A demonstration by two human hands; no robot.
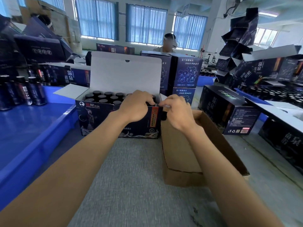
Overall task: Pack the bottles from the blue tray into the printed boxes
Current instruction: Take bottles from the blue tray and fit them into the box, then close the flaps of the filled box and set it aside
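A dark printed box (98,118) stands open in front of me, its white lid (124,74) raised, with several black-capped bottles (105,97) inside in rows. My left hand (137,107) rests over the box's right front rim, fingers curled on a bottle cap. My right hand (177,110) pinches the box's right end flap at the top corner; a small black thing shows under its palm. The blue tray (32,128) lies at my left with several dark bottles (24,92) standing at its far end.
A brown cardboard carton (188,154) lies open at the right of the box. Closed printed boxes (227,110) stand at right and behind. A person with a headset (168,43) sits across the grey felt table (131,177). Stacked boxes tower at right.
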